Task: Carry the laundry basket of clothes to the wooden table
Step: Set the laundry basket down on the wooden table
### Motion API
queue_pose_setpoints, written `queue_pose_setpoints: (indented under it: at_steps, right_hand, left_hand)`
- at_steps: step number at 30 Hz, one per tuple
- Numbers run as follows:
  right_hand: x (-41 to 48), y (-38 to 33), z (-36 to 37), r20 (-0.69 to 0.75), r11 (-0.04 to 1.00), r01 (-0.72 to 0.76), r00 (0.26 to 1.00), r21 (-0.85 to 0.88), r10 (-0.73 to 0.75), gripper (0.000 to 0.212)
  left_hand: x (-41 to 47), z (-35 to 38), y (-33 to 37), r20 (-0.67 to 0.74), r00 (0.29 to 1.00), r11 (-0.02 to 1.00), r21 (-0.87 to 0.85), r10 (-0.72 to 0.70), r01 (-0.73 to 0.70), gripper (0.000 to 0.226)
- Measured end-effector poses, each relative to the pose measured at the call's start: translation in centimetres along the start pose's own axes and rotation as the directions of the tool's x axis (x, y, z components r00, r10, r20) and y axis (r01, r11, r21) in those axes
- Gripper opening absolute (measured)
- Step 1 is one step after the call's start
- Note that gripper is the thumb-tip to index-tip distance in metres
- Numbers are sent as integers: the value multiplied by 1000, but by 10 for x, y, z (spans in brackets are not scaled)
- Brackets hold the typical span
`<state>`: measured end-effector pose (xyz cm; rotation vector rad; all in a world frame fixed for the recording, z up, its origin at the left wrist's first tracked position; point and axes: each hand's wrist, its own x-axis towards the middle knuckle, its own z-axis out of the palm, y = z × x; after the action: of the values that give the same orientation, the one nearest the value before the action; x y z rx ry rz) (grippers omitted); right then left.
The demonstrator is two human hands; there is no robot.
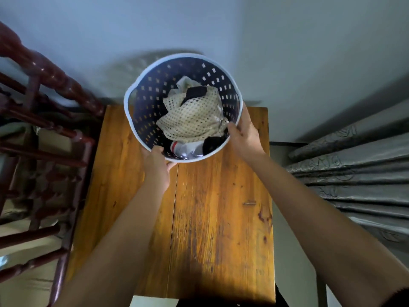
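A round laundry basket (150, 94) with a pale rim and dark perforated walls is over the far end of the wooden table (210, 218). Inside lie clothes: a cream crocheted piece (192, 118), dark items and a white garment with a red stripe. My left hand (158, 165) grips the basket's near rim, thumb inside. My right hand (243, 134) holds the rim on the right side. Whether the basket's base rests on the table is hidden.
A dark red turned-wood chair frame (44, 134) stands close on the left of the table. Grey patterned curtain folds (354, 169) hang on the right. A pale wall (221, 29) is right behind the table's far edge.
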<state>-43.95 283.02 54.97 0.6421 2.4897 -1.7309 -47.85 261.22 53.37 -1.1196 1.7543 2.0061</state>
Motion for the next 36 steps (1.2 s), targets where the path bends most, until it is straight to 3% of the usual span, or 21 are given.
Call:
queue_pose_setpoints:
  at_steps: [7, 11, 13, 20, 26, 33, 36]
  right_hand:
    - [27, 1, 11, 5, 996, -81, 997, -40, 81, 63]
    - [12, 10, 23, 15, 998, -56, 998, -39, 56, 74]
    - [9, 13, 30, 43, 997, -75, 996, -29, 77, 82]
    - [19, 8, 36, 165, 972, -235, 958, -9, 233, 78]
    - [14, 17, 38, 52, 959, -276, 961, 62, 273, 72]
    - [29, 24, 36, 29, 947, -299, 952, -114, 304, 53]
    - [27, 22, 35, 86, 947, -310, 945, -83, 316, 42]
  left_hand:
    - [26, -6, 18, 109, 992, 945, 312, 61, -93, 55]
    - [27, -18, 19, 126, 935, 820, 452, 331, -351, 87]
    - [27, -13, 21, 167, 902, 765, 481, 399, -428, 92]
    - [33, -6, 32, 214, 910, 720, 558, 356, -413, 102]
    - [25, -13, 22, 303, 900, 683, 586, 315, -436, 103]
    - [32, -1, 21, 246, 890, 642, 622, 383, -448, 95]
    - [31, 3, 22, 214, 896, 652, 623, 390, -432, 93]
